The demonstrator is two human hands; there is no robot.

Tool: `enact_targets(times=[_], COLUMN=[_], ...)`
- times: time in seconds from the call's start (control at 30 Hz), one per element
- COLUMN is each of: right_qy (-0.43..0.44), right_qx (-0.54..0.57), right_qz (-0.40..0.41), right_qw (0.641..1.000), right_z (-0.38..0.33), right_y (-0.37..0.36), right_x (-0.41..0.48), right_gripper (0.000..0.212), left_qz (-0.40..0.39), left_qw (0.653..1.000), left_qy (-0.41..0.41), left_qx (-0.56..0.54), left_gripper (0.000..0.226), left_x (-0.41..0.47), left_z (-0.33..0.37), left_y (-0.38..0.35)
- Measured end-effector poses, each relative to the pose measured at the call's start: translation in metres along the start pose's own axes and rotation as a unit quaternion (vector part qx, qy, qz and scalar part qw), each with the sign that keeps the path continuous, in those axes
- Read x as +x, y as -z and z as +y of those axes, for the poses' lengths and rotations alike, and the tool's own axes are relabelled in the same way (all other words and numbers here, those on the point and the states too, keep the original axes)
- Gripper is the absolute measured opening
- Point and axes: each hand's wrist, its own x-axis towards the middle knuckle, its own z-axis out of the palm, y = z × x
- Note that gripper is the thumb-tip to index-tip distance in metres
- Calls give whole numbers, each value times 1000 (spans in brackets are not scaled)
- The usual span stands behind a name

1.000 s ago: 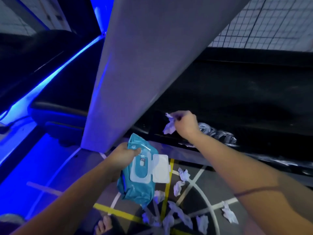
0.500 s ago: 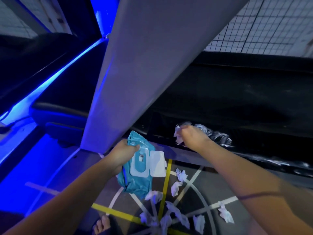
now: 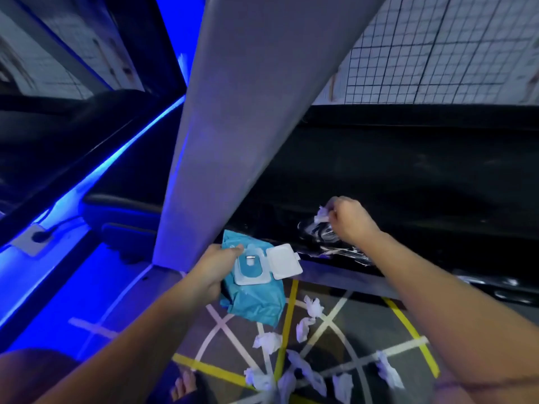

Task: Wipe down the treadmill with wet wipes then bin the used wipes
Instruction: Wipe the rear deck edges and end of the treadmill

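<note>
The treadmill's upright post (image 3: 248, 126) rises mid-view. The treadmill deck (image 3: 408, 176) stretches away to the right of it, and the right hand (image 3: 350, 221) pinches a wipe (image 3: 322, 214) against the deck's near edge, well right of the post's foot. Just in front of that foot, the left hand (image 3: 214, 268) holds the wipe pack (image 3: 256, 298) above the floor (image 3: 364, 325), its lid (image 3: 284, 260) flipped open on the side away from the post. Crumpled wipes (image 3: 313, 306) lie scattered on the floor before and right of the post, a bare foot (image 3: 182, 386) lies nearer the camera, and left of the post stands what may be another machine (image 3: 58, 141).
</note>
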Motion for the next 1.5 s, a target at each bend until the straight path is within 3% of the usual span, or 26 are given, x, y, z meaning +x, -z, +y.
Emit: enact_targets(times=[0.27, 0.43, 0.57, 0.63, 0.7, 0.8, 0.97, 1.17, 1.3, 1.4, 1.5], right_qy=[36, 127, 113, 137, 144, 125, 61, -25, -60, -16, 37], right_qx=[23, -12, -71, -85, -104, -139, -204, -199, -103, -35, -32], right_qz=[-33, -78, -140, -173, -186, -189, -184, -154, -87, -39, -88], right_qw=[999, 989, 981, 972, 966, 964, 959, 968, 989, 999, 995], right_z=[-6, -35, -27, -22, -19, -15, -8, -9, -14, -22, -29], right_y=[-13, -40, -58, -64, -70, -78, -66, -51, -43, -45, -61], right_x=[-6, 0, 10, 11, 12, 16, 24, 28, 32, 31, 26], right_gripper=[28, 21, 27, 24, 19, 31, 26, 33, 28, 30, 22], left_qz=[-9, -35, -129, -160, -163, -135, -130, -98, -94, -93, -73], left_qw=[994, 983, 977, 975, 978, 984, 980, 972, 969, 974, 971], left_qy=[9, 56, 35, 33, 36, 59, 86, 78, 76, 80, 91], left_qx=[-105, -174, -165, -149, -127, -98, -122, -199, -214, -192, -207], left_gripper=[32, 64, 38, 40, 34, 22, 25, 32, 30, 28, 27], left_x=[-17, 6, 23, 27, 33, 39, 37, 35, 32, 34, 37], left_z=[2, -20, -20, -25, -32, -40, -36, -36, -41, -45, -50], left_y=[1, 6, -11, -16, -16, -13, -21, -20, -14, -8, -3])
